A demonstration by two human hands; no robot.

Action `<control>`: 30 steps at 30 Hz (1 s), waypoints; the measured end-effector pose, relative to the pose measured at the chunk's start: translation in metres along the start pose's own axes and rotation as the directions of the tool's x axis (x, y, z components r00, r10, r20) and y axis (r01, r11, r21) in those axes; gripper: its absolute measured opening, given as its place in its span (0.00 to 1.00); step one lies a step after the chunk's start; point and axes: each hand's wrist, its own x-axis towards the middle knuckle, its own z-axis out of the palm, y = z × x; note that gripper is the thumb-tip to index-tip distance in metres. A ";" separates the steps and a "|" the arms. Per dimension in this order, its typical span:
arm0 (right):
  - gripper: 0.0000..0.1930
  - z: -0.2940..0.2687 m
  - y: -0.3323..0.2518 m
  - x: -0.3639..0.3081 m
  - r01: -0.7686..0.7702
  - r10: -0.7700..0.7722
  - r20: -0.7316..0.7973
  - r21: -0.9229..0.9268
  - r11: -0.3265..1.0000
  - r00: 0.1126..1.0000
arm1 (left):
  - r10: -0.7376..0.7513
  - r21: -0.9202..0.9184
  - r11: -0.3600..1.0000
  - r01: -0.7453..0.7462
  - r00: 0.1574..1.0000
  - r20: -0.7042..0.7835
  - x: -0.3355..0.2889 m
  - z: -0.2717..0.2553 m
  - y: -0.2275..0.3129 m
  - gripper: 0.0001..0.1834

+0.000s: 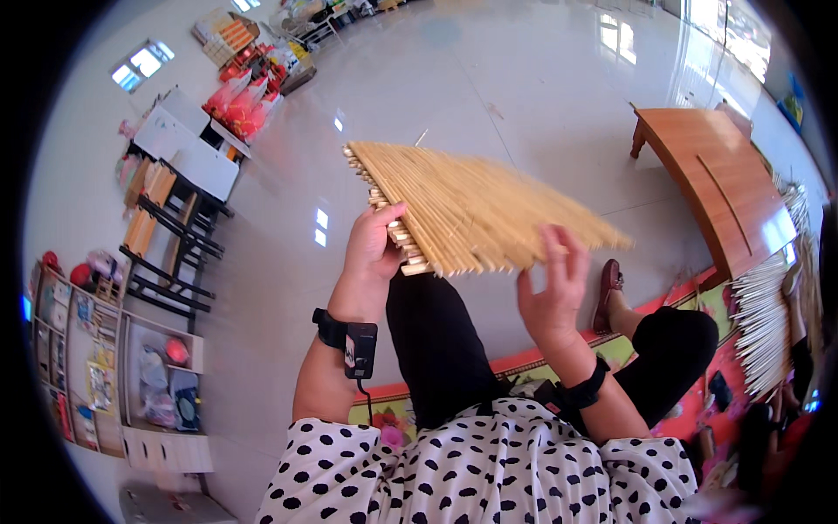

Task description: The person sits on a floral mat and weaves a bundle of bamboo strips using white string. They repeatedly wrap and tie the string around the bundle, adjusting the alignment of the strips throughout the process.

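A tan mat of reed-like stalks (454,205), laid side by side in a tapering panel, is held up tilted above my lap. Its left edge shows stacked, cut stalk ends. My left hand (377,243) grips that edge, thumb on top and the other fingers mostly hidden beneath. By the near edge, my right hand (556,284) has its thumb and fingers apart; the fingertips overlap the mat's rim, and whether they touch it is unclear. The mat's right part is smeared by motion. One thin stalk (422,137) sticks out past the far edge.
A brown wooden table (698,166) with one stalk on it stands at the right. Beside it lie many pale stalks (761,323). Black-framed furniture (179,231) and a shelf unit (131,375) line the left. Red bags (240,105) sit farther back. A floral mat (620,349) lies beneath me.
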 end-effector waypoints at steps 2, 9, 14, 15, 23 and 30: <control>0.29 -0.005 0.005 0.000 -0.236 0.243 -0.050 0.119 0.964 0.969 | 0.021 -0.129 0.991 -0.029 0.998 -0.059 -0.007 0.006 -0.012 0.19; 0.33 -0.032 0.025 0.025 -0.709 0.645 0.517 0.703 0.055 0.563 | -0.091 -0.414 0.907 0.073 0.996 -0.025 -0.021 0.039 -0.101 0.23; 0.20 -0.044 0.025 0.028 -0.716 0.738 0.373 0.666 0.209 0.563 | -0.223 -0.543 0.823 0.165 0.974 -0.041 -0.037 0.061 -0.150 0.21; 0.20 -0.046 0.025 0.030 -0.737 0.745 0.378 0.640 0.218 0.549 | -0.245 -0.560 0.809 0.180 0.969 -0.043 -0.039 0.062 -0.157 0.20; 0.17 -0.042 0.051 0.059 -0.823 0.783 0.292 0.350 0.447 0.549 | -0.593 -0.478 0.669 0.569 0.797 0.119 -0.055 0.076 -0.194 0.24; 0.14 -0.025 0.074 0.080 -0.921 0.803 0.453 0.232 0.312 0.387 | -0.744 -0.221 0.582 0.783 0.622 0.244 -0.082 0.074 -0.188 0.36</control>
